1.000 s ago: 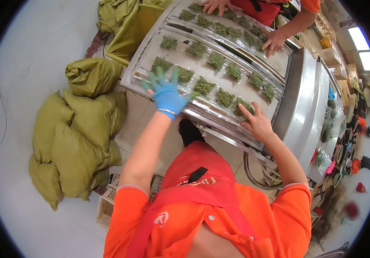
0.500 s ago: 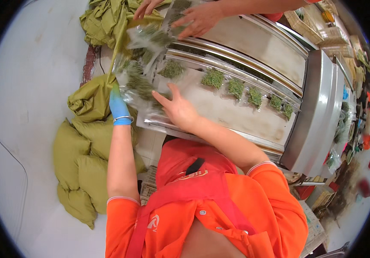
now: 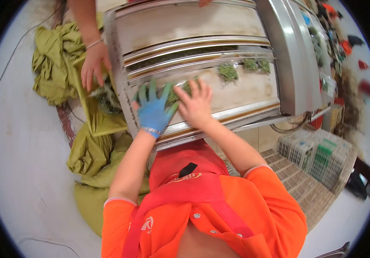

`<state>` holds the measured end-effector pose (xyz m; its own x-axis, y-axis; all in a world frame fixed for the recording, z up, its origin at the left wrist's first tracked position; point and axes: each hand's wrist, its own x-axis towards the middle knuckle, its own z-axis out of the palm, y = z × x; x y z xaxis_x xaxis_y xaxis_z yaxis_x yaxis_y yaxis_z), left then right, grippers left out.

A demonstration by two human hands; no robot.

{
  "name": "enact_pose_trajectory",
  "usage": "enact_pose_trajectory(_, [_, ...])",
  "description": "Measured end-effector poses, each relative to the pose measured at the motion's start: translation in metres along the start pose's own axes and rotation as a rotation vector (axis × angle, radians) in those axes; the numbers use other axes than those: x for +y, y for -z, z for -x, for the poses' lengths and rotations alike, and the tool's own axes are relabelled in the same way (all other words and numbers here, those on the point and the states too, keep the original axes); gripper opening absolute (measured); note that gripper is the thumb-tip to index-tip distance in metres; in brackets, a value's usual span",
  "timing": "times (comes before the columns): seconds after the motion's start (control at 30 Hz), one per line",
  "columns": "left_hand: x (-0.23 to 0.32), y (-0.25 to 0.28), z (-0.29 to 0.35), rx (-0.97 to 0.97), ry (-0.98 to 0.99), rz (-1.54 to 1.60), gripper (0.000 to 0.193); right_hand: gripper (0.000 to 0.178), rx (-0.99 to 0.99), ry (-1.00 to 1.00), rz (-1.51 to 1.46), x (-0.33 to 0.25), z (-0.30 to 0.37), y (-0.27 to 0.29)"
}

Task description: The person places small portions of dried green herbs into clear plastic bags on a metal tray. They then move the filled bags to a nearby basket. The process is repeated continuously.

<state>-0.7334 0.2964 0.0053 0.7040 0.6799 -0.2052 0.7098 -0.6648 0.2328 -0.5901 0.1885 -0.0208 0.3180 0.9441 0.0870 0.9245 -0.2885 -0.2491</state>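
Observation:
My left hand (image 3: pixel 154 111), in a blue-green glove, lies with its fingers spread over clear bags of green sprigs at the left end of the machine's near white bed (image 3: pixel 253 88). Close beside it, my bare right hand (image 3: pixel 195 107) has its fingers stretched out onto a bag of green sprigs (image 3: pixel 172 93). My hands partly cover these bags. Farther right on the same bed rest another bag of sprigs (image 3: pixel 228 72) and two smaller bunches (image 3: pixel 250 64) near the metal bar.
Another person's hand (image 3: pixel 94 64) hangs over an open olive sack (image 3: pixel 101 122) with bags inside, left of the machine. A steel cover (image 3: pixel 292 56) rises at the right end of the beds. Plastic crates (image 3: pixel 313 150) stand at lower right, and full olive sacks (image 3: pixel 90 202) at lower left.
My left hand has moved from the sack's edge onto the near bed, beside my right. The bags held in the air are gone from there. The view has shifted; the co-worker's hands have separated.

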Motion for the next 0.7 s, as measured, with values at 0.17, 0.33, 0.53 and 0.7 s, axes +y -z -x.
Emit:
enact_pose_trajectory(0.17, [0.008,0.000,0.025,0.188,-0.096,-0.040,0.079,0.064,0.152,0.026,-0.216,0.036,0.014,0.042])
enact_pose_trajectory(0.33, [0.111,0.003,-0.054,0.221,-0.503,0.086,0.081,0.070,0.336,-0.392,0.256,0.223,-0.011,0.081])
enact_pose_trajectory(0.53, [0.153,-0.034,-0.090,0.104,-0.581,0.009,0.078,0.061,0.201,-0.192,0.059,0.222,0.002,0.066])
enact_pose_trajectory(0.7, [0.094,-0.016,-0.050,0.078,-0.723,-0.010,0.058,0.054,0.159,-0.170,-0.038,0.139,0.037,0.058])
